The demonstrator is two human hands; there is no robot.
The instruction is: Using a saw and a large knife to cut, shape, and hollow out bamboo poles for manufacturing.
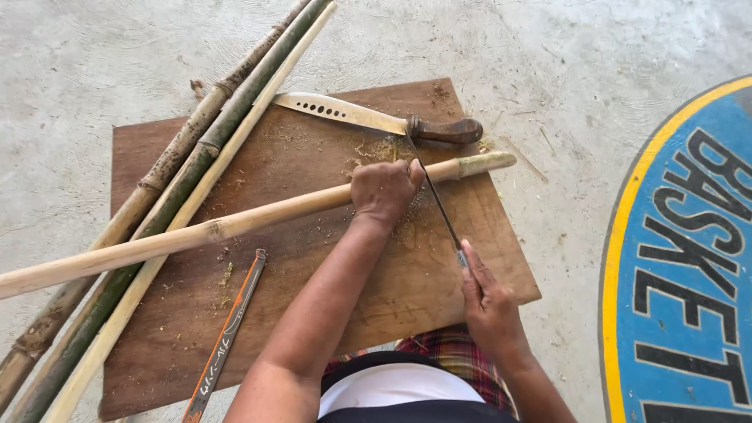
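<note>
My left hand (382,190) grips a long pale bamboo pole (235,222) and presses it onto a brown wooden board (313,298). In my right hand (487,301) is the near end of a thin hacksaw blade (436,200). That blade runs up and away to the pole, meeting it just right of my left hand. Sawdust lies on the board around the cut. The short end of the pole (482,163) sticks out past the blade to the right.
A large knife (368,117) with a holed blade and dark wooden handle lies at the board's far edge. Three more bamboo poles (184,160) lie diagonally across the board's left side. A second blade, orange-edged (227,337), rests near the front. A blue and yellow painted floor marking (689,258) is at right.
</note>
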